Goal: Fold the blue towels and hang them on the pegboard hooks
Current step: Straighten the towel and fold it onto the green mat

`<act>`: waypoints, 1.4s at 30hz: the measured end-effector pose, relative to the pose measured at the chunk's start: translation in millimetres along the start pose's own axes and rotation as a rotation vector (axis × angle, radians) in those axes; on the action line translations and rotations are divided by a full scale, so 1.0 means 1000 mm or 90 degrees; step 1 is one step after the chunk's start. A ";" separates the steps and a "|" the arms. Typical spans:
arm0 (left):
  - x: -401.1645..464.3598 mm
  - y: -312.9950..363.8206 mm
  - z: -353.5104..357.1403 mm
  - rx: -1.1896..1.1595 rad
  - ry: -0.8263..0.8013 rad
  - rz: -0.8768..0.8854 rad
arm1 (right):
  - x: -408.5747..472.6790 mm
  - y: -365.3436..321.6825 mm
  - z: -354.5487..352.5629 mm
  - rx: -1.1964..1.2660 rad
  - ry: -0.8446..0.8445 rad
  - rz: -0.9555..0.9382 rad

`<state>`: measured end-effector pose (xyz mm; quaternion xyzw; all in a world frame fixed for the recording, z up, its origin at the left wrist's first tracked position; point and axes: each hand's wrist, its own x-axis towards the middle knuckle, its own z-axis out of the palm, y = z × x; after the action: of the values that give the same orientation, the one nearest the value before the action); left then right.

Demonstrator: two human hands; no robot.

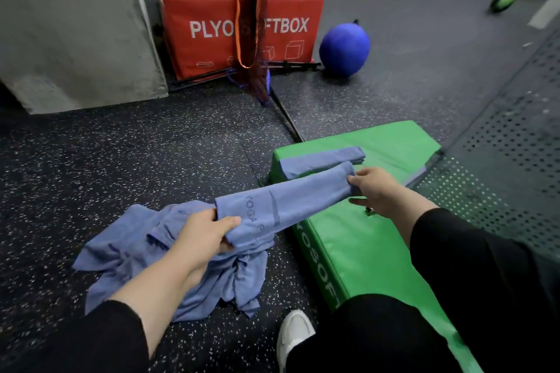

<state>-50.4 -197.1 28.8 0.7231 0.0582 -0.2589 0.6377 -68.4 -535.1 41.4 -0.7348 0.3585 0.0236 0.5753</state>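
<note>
Folded towel held taut between both hands — over the green pad's near edge
Left hand and right hand fingers are clamped on its ends — the fold could be lost if slackened

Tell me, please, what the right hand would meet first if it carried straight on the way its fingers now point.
The right hand, pinching one end of the folded blue towel, points left and slightly away. Beyond the towel it holds, it would probably meet the other folded towel lying on the green pad, though depth is uncertain.
</note>
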 end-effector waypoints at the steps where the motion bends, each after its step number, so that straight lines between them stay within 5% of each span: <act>1: 0.006 -0.003 0.010 -0.008 -0.003 -0.009 | 0.008 0.004 -0.004 -0.001 0.013 0.002; 20: 0.206 -0.038 0.132 -0.048 -0.088 -0.182 | 0.232 0.068 -0.026 -0.091 0.160 0.067; 31: 0.317 -0.024 0.173 0.022 -0.063 -0.100 | 0.332 0.061 -0.048 -0.116 0.221 0.008; 35: 0.346 -0.017 0.172 0.188 0.002 -0.125 | 0.354 0.052 -0.044 -0.233 0.270 -0.014; 38: 0.349 -0.023 0.165 0.556 0.132 0.099 | 0.345 0.052 -0.026 -0.455 0.339 -0.150; 40: 0.341 -0.032 0.166 0.736 0.087 0.294 | 0.334 0.063 -0.007 -0.574 0.289 -0.292; 42: 0.338 -0.045 0.167 0.854 -0.049 0.329 | 0.327 0.077 0.012 -0.674 0.161 -0.309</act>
<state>171.2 -431.4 -171.3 0.9402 -0.3087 -0.1050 0.0983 136.1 -694.8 -172.8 -0.9797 0.1855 -0.0208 0.0724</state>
